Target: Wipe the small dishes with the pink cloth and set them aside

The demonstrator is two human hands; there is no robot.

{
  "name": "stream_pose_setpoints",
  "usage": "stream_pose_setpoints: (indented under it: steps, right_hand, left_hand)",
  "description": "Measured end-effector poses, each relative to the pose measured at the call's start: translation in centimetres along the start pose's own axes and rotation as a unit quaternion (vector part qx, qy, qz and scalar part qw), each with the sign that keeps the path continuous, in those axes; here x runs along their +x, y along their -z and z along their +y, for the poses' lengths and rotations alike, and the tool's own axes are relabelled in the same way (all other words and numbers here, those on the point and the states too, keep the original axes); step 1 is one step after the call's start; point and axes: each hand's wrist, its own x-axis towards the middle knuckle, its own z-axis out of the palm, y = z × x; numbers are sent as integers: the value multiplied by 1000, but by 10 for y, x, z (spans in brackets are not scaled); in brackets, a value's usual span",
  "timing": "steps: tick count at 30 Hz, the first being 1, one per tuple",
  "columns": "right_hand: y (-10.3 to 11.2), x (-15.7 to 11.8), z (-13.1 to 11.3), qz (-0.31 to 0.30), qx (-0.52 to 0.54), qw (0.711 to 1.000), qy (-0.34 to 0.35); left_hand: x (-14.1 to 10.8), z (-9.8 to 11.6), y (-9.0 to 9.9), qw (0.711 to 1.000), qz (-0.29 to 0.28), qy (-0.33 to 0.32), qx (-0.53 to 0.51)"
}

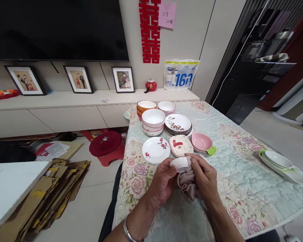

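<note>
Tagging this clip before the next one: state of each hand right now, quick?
Left hand: closed, holding a small white bowl.
Right hand: closed, holding a cloth against the bowl.

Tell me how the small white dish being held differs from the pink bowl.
Colour: the white dish shows plain white; the pink bowl is pink.
Pose: the white dish is held between the left grip and right grip; the pink bowl sits face up among the tableware.
Tab: the pink bowl has a green tab; none shows on the partly covered white dish.
Both look rounded.
</note>
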Motion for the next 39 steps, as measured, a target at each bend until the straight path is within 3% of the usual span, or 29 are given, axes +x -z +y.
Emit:
stream_pose_setpoints:
  steps: [6,9,13,16,19,21,23,25,28,32,35,39]
  right_hand:
    - [-6,-2,3,-56,-32,998,1]
    - [-10,-6,4,-127,-88,988,25]
    - [-15,-11,-2,-254,-154,953,60]
    - [-11,-12,-10,-298,-176,934,86]
    - [3,-12,-12,-271,-177,943,77]
    - [16,-13,-11,-194,-188,960,70]
    - [28,-15,-10,-106,-207,969,89]
    - [36,-17,-11,-70,-218,965,128]
    - [43,-19,-15,-107,-216,956,165]
    - [51,-15,-24,-198,-202,949,139]
    - [58,-11,-28,-231,-223,939,121]
    - [69,-11,-29,-193,-234,943,134]
  left_hand:
    - [3,7,1,997,27,-51,-51]
    - [4,17,1,994,46,-63,-75]
    - [5,24,3,990,67,-79,-94]
    - [6,22,6,994,58,-75,-60]
    - [6,15,9,996,38,-72,40]
    - [6,11,12,985,15,-84,149]
    - [4,9,12,954,-23,-89,286]
    - [2,8,11,921,-69,-115,366]
    - [-1,9,9,892,-134,-125,413]
    - [-3,9,8,878,-163,-99,440]
    - [-3,4,9,897,-133,-42,419]
    - [-3,-7,11,932,-44,48,356]
